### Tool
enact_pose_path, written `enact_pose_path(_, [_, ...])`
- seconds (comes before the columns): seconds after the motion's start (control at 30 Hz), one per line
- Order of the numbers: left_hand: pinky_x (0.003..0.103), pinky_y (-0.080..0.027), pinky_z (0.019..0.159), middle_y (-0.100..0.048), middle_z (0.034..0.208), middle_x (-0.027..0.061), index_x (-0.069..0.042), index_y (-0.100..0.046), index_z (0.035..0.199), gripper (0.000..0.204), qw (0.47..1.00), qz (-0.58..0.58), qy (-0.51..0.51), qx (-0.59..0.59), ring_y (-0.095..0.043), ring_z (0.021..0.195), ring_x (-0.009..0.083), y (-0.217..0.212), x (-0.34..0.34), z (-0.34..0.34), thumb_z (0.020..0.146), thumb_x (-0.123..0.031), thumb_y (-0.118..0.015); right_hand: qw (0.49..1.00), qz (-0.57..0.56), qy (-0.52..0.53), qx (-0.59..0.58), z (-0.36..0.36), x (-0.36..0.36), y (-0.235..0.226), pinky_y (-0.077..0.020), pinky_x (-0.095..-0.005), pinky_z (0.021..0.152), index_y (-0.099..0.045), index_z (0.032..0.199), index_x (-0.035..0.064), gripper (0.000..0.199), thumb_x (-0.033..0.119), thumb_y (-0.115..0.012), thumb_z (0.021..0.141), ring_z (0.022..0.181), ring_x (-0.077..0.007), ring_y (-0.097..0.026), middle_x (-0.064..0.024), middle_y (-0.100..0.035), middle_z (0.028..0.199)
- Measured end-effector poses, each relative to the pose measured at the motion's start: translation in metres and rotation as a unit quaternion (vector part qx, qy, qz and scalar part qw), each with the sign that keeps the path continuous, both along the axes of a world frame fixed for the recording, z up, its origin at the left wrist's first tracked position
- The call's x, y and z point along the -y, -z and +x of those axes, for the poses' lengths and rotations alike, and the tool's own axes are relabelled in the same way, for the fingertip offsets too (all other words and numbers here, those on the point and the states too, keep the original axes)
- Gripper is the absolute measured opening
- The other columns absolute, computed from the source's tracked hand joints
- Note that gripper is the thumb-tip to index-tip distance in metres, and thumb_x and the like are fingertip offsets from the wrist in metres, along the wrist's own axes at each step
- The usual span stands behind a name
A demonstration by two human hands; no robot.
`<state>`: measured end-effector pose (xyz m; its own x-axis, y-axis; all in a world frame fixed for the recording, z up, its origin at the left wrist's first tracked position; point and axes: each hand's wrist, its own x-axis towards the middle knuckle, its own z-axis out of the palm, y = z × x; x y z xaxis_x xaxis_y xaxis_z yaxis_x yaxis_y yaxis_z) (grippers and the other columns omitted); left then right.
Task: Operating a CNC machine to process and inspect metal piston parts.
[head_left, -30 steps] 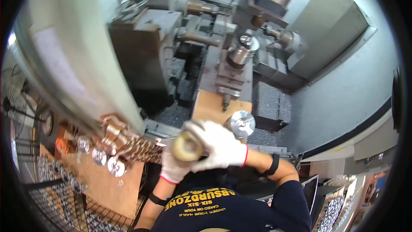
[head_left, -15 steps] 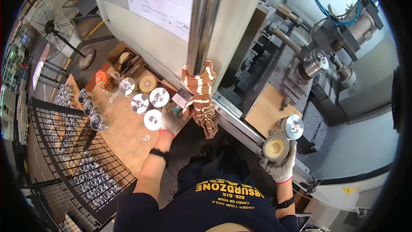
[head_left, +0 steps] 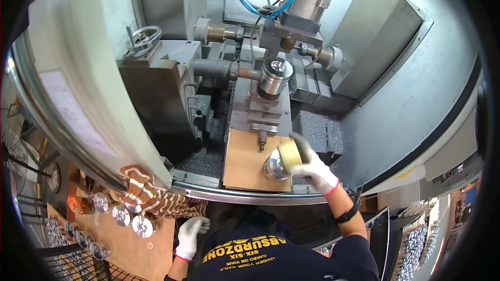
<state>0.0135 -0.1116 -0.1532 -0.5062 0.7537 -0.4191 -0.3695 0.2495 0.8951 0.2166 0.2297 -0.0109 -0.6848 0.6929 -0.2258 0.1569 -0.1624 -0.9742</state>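
Observation:
My right hand (head_left: 312,165), in a white glove, grips a short pale-yellow cylinder (head_left: 289,155), tilted on its side. Just left of it a shiny metal piston (head_left: 274,166) stands on a brown board (head_left: 242,162) at the machine's front; I cannot tell whether the two touch. My left hand (head_left: 191,231), also gloved, hangs low outside the machine, fingers loosely bent and apart, holding nothing. A brown-and-white striped cloth (head_left: 156,192) is nearest to it. Deeper inside, another piston (head_left: 276,75) sits upright on the fixture (head_left: 263,109).
Machine rods (head_left: 216,68) come in from the left, beside a handwheel (head_left: 143,40). A metal sill (head_left: 208,190) crosses the front opening. At lower left, several metal pistons (head_left: 121,215) stand on a wooden table (head_left: 130,244) beside a wire rack (head_left: 67,265).
My view has swung right toward the machine. The left hand has left the small green-button box by the table. The right hand has tipped the yellow cylinder sideways by the front piston.

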Motion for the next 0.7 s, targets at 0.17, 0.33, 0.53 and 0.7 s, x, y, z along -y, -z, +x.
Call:
enact_pose_path(0.17, [0.040, -0.052, 0.078, -0.071, 0.092, 0.0121, -0.005, -0.071, 0.094, 0.012, 0.867, 0.148, 0.064, -0.472, -0.068, 0.085, 0.0314, -0.057, -0.109, 0.000, 0.086, -0.013, -0.067, 0.857, 0.479, 0.090, 0.166, -0.060, -0.104, -0.033, -0.0478, -0.0404, 0.103, -0.045, 0.141, -0.0007, 0.098, 0.041, -0.088, 0.063, 0.120, -0.0363, -0.060, -0.0233, -0.059, 0.130])
enact_pose_path(0.33, [0.042, -0.051, 0.071, -0.067, 0.084, 0.0098, -0.008, -0.066, 0.090, 0.016, 0.765, 0.113, 0.047, -0.632, -0.065, 0.077, 0.0300, -0.046, -0.174, 0.010, 0.081, -0.021, -0.071, 0.826, 0.507, 0.120, 0.216, -0.124, -0.176, -0.064, -0.0510, -0.0405, 0.097, -0.056, 0.133, 0.0036, 0.089, 0.045, -0.086, 0.060, 0.111, -0.0354, -0.065, -0.0201, -0.067, 0.118])
enact_pose_path(0.53, [0.042, -0.050, 0.065, -0.064, 0.077, 0.0094, -0.008, -0.064, 0.085, 0.021, 0.744, 0.069, 0.030, -0.664, -0.064, 0.070, 0.0295, -0.031, -0.178, 0.012, 0.080, -0.027, -0.072, 0.836, 0.483, 0.098, 0.242, -0.144, -0.193, -0.066, -0.0525, -0.0395, 0.096, -0.059, 0.134, 0.0083, 0.085, 0.051, -0.082, 0.064, 0.111, -0.0336, -0.066, -0.0188, -0.069, 0.120])
enact_pose_path(0.7, [0.042, -0.051, 0.066, -0.066, 0.077, 0.0102, -0.009, -0.067, 0.084, 0.023, 0.745, 0.008, 0.061, -0.664, -0.065, 0.071, 0.0294, -0.029, -0.176, 0.015, 0.082, -0.031, -0.070, 0.860, 0.465, 0.111, 0.177, -0.128, -0.187, -0.062, -0.0503, -0.0410, 0.099, -0.055, 0.135, 0.0042, 0.085, 0.053, -0.080, 0.069, 0.117, -0.0372, -0.062, -0.0203, -0.064, 0.127])
